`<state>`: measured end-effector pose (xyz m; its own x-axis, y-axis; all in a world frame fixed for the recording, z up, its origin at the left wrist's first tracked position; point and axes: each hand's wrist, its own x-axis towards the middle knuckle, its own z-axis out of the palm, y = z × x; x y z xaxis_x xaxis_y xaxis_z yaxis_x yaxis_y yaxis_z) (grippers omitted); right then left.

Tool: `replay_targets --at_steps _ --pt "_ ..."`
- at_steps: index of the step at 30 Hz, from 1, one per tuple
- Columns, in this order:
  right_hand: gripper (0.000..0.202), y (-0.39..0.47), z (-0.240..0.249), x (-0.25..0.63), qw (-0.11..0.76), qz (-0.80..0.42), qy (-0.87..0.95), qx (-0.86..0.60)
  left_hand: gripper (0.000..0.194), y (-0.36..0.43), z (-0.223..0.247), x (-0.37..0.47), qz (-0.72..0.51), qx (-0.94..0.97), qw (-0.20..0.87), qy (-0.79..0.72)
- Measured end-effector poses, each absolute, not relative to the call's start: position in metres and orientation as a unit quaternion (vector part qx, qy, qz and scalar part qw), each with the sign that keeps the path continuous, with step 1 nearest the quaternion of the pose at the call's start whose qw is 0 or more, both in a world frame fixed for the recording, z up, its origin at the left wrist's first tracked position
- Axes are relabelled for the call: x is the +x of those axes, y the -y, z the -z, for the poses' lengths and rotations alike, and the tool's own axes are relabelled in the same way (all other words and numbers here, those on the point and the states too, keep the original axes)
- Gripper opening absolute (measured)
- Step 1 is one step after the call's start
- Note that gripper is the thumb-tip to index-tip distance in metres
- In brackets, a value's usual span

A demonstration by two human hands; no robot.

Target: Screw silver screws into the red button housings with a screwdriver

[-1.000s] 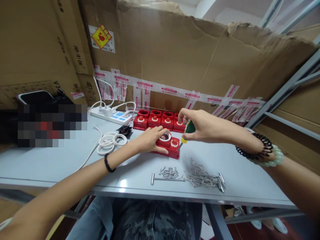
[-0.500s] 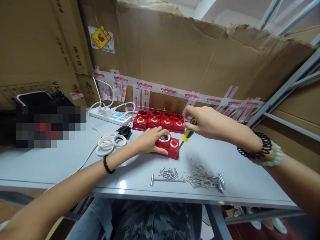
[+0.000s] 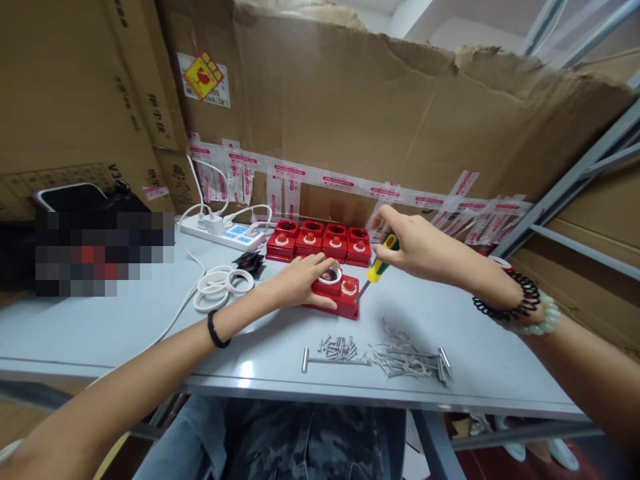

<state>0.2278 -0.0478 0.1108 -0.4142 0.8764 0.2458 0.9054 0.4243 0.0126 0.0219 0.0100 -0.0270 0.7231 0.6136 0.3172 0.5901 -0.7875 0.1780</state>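
Observation:
My left hand (image 3: 303, 280) grips a red box (image 3: 343, 307) from its left side, fingers across its top and thumb along its front. The box carries a white ring (image 3: 331, 274) around a dark round opening, and a red knob (image 3: 349, 286) to its right. A screwdriver (image 3: 376, 268) with a yellow and green handle is pinched in my right hand (image 3: 407, 243). Its shaft slants down to the box's right end, the tip at a front corner. Whether a screw sits under the tip is too small to tell.
Several similar red boxes (image 3: 310, 241) stand in a row behind. Left of them lie white rings (image 3: 215, 287), black packets (image 3: 249, 262) and a power strip (image 3: 225, 233). In front are screws (image 3: 340, 347) and metal T-shaped rods (image 3: 305, 360). Cardboard (image 3: 350, 100) walls the back.
My right hand's fingers have shifted slightly around the screwdriver handle. The screwdriver tip stays at the same corner, and my left hand keeps its place on the red box.

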Motion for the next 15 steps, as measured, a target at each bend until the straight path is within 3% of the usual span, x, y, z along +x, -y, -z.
replay_targets --at_steps 9,15 --pt "0.012 0.0452 -0.1049 0.2285 0.158 0.024 0.844 -0.513 0.065 -0.0088 0.0255 0.0227 -0.178 0.927 0.033 -0.329" --pt "0.023 0.0516 -0.1083 0.2241 0.156 -0.028 0.855 -0.495 0.068 -0.0085 0.0256 0.0232 -0.163 0.924 0.035 -0.345"
